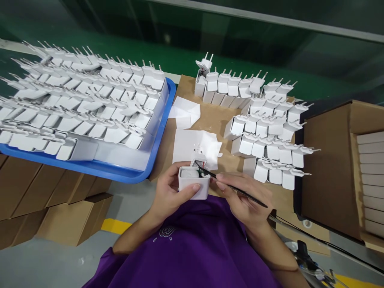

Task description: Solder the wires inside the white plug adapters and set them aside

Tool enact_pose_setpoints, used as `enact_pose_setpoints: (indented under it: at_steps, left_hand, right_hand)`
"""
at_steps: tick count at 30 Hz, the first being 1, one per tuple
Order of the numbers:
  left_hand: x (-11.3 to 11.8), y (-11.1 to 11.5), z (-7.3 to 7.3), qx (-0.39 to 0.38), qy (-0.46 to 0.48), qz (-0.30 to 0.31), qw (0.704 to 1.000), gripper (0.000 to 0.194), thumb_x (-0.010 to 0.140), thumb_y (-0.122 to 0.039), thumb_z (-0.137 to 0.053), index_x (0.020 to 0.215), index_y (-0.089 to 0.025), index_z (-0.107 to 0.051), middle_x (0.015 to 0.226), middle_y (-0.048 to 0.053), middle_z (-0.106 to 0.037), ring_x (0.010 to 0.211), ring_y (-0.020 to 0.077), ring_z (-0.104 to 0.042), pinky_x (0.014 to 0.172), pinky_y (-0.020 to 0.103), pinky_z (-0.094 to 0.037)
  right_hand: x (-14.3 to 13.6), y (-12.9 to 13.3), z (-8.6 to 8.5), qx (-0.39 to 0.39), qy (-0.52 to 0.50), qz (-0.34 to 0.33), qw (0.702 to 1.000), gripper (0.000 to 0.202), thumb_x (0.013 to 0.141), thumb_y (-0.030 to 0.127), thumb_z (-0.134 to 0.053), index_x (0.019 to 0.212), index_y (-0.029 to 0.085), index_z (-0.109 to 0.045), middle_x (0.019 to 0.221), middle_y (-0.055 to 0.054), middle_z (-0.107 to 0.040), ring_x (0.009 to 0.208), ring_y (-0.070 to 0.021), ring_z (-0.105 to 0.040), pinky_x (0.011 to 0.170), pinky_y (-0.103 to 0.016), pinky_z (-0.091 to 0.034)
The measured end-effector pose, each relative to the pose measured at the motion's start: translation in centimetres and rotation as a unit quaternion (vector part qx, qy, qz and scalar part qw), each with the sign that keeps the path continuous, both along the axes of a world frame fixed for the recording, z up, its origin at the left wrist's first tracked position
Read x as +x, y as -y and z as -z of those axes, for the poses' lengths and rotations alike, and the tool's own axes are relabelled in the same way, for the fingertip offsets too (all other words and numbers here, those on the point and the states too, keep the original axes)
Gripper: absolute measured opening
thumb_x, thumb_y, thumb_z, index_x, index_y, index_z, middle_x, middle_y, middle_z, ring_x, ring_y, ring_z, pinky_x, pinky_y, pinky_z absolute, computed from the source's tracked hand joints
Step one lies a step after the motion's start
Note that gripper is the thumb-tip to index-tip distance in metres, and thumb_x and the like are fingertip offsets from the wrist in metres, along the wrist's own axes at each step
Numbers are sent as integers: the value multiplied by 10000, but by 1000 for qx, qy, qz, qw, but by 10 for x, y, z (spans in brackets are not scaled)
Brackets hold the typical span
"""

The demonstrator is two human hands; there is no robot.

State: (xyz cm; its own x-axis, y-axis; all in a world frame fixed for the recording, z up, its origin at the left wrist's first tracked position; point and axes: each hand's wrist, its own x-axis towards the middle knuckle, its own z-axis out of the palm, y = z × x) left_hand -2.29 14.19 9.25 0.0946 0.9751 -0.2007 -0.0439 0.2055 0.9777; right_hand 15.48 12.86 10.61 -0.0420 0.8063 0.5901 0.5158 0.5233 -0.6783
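My left hand (172, 190) is wrapped round a white charger housing (195, 188), holding it upright with its top uncovered. Inside the housing a white block, some green and a red wire show. The charger's plug cap (199, 157) is tilted up behind the opening. Pinched in my right hand (244, 196) is a thin black tweezers-like tool (252, 198), its tip reaching into the opening beside the red wire. I cannot make out exactly what the tip touches. White paper sheets (184, 146) with small bits on them lie just beyond the housing.
A blue tray (163, 132) full of white chargers, pins up, stands at the left. More chargers (261, 124) stand in rows on brown cardboard (207, 116) at the right. An open cardboard box (327, 172) is at far right; closed boxes (75, 220) sit lower left.
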Motion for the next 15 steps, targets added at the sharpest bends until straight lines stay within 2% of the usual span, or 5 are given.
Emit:
enact_pose_setpoints:
  at_steps: [9,15]
  left_hand:
    - [-1,-1,1,-24,-2,8,1000,413,675,-379,-816,1009,-188,-665,922,46,-756,792,191,-709,703,258,-570]
    - [-5,-5,3,-25,-44,11,999,413,680,-362,-812,1023,-179,-673,965,54,-758,840,196,-713,746,260,-572]
  right_hand:
    - [-1,1,0,12,-7,16,1000,267,801,40,-688,1005,211,-665,848,-2,-765,739,-151,-728,652,-257,-626]
    - [4,2,2,8,-17,26,999,271,781,8,-692,984,186,-666,844,-12,-760,753,-131,-721,688,-236,-614]
